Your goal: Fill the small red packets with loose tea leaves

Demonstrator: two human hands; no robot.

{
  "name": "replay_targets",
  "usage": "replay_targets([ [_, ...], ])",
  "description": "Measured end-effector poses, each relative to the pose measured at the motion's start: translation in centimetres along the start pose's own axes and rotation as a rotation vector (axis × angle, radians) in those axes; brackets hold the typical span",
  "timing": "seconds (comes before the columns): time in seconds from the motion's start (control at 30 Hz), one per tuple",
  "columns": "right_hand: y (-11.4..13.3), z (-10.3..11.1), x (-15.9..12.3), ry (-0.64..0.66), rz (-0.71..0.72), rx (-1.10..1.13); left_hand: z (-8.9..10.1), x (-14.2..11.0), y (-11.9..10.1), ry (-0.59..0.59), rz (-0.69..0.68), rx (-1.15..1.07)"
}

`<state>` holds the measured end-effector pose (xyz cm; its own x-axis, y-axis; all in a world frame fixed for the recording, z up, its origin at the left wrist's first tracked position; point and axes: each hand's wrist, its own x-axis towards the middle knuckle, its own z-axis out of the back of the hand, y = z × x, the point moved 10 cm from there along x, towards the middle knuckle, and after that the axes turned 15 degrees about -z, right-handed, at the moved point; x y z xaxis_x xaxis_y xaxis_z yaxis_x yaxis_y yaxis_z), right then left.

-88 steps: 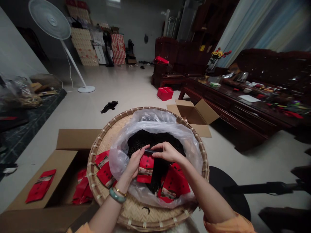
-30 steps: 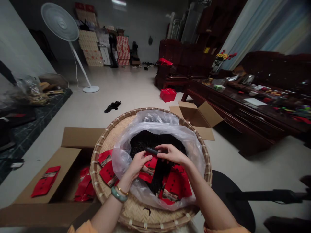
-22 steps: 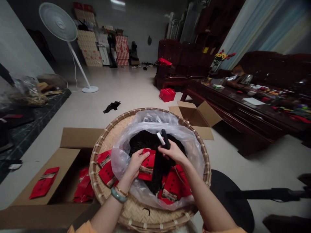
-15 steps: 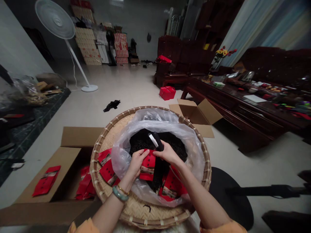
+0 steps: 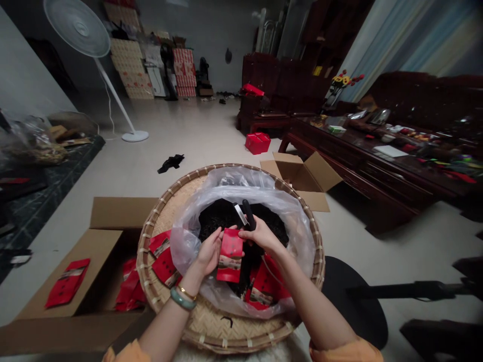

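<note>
My right hand (image 5: 261,235) is closed round a black handheld bag sealer (image 5: 249,215) whose jaws stand apart, a white strip showing on one. Its thumb also pins the top right corner of a small red pouch (image 5: 229,259), which hangs upright over the bag. My left hand (image 5: 210,251) lies at the pouch's left edge, fingers stretched out and loose; its fingertips are partly hidden by the pouch. Beneath both hands, a clear plastic bag (image 5: 184,226) holds dark, dry, leaf-like stuff (image 5: 217,218). More red pouches (image 5: 266,286) lie on the bag's near right side.
The bag sits in a round woven bamboo tray (image 5: 211,332), with red pouches (image 5: 164,266) at its left. An opened carton (image 5: 94,291) with red pouches stands left; another carton (image 5: 302,176) lies beyond. A black round stand base (image 5: 354,322) is at right, a white fan (image 5: 134,136) far left.
The sealer, earlier clamped across the pouch's top, has come off and opened in my right hand. My left hand has loosened from the pouch, and my right thumb now holds its corner.
</note>
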<state>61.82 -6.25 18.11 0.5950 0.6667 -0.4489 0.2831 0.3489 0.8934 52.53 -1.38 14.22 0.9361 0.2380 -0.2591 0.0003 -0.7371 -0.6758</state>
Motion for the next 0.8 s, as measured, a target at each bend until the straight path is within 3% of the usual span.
replay_targets([
  [0.1, -0.2, 0.7, 0.1, -0.024, -0.015, 0.049, -1.0, -0.6, 1.6, 0.093, 0.166, -0.044],
  [0.17, -0.2, 1.5, 0.2, -0.033, -0.017, 0.032, -0.5, -0.6, 1.5, 0.084, 0.186, -0.039],
  [0.23, -0.2, 2.8, 0.1, -0.061, -0.015, -0.036, 0.5, -0.5, 0.0, 0.043, 0.121, -0.046],
  [0.3, -0.4, 4.6, -0.1, -0.116, -0.024, -0.129, 1.5, -0.2, -3.4, -0.009, -0.083, -0.112],
  [0.4, -0.8, 7.3, -0.6, -0.218, -0.060, -0.244, 2.7, -0.9, -10.4, -0.056, -0.593, -0.278],
  [0.47, -1.1, 8.7, -0.9, -0.284, -0.083, -0.292, 2.7, -1.1, -11.6, -0.048, -0.675, -0.291],
  [0.67, -2.5, 10.1, -0.5, -0.335, -0.116, -0.338, 1.8, 0.1, -7.4, -0.047, -0.456, -0.060],
  [0.73, -2.9, 10.2, 0.0, -0.342, -0.096, -0.374, 0.3, 0.3, -5.7, 0.025, -0.408, 0.194],
  [0.8, -2.8, 10.5, 0.4, -0.380, -0.035, -0.451, -1.7, 0.2, -3.3, 0.138, -0.372, 0.582],
])
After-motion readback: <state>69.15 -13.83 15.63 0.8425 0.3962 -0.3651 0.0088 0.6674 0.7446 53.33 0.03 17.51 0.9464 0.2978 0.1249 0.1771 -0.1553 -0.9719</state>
